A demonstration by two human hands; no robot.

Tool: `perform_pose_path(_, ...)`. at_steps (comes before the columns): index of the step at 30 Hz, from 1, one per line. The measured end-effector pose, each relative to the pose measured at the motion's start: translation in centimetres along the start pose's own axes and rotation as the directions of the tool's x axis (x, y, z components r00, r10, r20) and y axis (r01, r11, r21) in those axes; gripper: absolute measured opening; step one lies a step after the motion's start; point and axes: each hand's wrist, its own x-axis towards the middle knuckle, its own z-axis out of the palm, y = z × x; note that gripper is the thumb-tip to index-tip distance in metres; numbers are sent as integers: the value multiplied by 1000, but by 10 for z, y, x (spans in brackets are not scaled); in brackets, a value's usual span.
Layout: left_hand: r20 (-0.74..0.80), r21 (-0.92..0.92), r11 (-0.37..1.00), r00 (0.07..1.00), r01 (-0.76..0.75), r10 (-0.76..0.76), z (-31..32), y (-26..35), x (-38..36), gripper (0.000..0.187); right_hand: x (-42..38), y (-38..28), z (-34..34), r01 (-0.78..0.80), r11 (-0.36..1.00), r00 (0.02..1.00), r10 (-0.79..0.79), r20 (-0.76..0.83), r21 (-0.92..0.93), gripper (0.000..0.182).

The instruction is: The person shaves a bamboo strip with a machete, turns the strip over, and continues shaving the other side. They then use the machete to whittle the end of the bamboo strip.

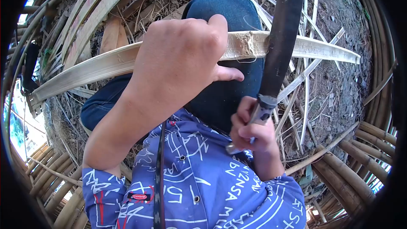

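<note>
A pale split bamboo strip [106, 61] runs across my raised knee, curved by the wide lens, with a node just right of my grip. My left hand [182, 46] is wrapped over the strip, its thumb sticking out below the lower edge. A machete [285, 29] with a long dark blade is gripped by its handle in my right hand [254, 129], low in front of my shirt. The blade points up and crosses in front of the strip, right of the node, hiding a short piece of it.
Several wide split bamboo slats [91, 17] lie at the upper left. Thin shavings and strips [303, 80] litter the dirt ground [339, 8] on the right. Bamboo poles [343, 174] border the lower right, and more poles [55, 182] stand at the lower left.
</note>
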Motion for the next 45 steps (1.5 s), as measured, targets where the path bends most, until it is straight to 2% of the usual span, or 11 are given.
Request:
perform_pose_path(2, -2, 0, 1000, 1000, 7, -7, 0, 2, 1, 63, 3, 7, 8, -90, 996, 996, 90, 11, 7, 23)
perform_pose_path(12, -30, -38, 999, 1000, -8, 7, 1, -4, -1, 63, -1, 3, 11, -95, 993, 994, 98, 43, -71, 24)
perform_pose_path(17, -61, -96, 995, 998, 5, -11, -8, -11, -6, 63, -11, -22, -5, 175, 983, 982, -178, -60, -64, 28)
perform_pose_path(22, 79, -148, 967, 977, 207, -197, -18, -17, -10, 55, -13, -43, -9, 355, 926, 926, -367, -90, -126, 27)
perform_pose_path(26, 175, -336, 914, 968, 229, -179, -24, -19, -10, 39, -11, -48, -1, 392, 901, 903, -416, -112, -184, 26)
perform_pose_path(30, 151, -291, 941, 980, 173, -133, -28, -21, -10, 36, -7, -47, 3, 431, 847, 871, -481, -103, -313, 24)
perform_pose_path(32, 171, -261, 950, 977, 170, -128, -30, -21, -10, 35, -5, -47, 8, 369, 738, 823, -542, -170, -565, 21)
perform_pose_path(34, 178, -247, 954, 976, 170, -128, -32, -20, -9, 34, -4, -46, 11, 350, 710, 810, -557, -183, -611, 19)
perform_pose_path(38, 171, -272, 949, 979, 156, -112, -31, -21, -12, 33, -2, -45, 18, 289, 660, 837, -526, -152, -693, 19)
perform_pose_path(41, 126, -295, 938, 981, 180, -148, -30, -21, -15, 31, 7, -40, 25, 343, 788, 888, -450, -98, -511, 19)
perform_pose_path(45, 86, -280, 938, 979, 203, -186, -34, -26, -16, 30, 13, -29, 33, 168, 942, 982, -187, -39, -290, 26)
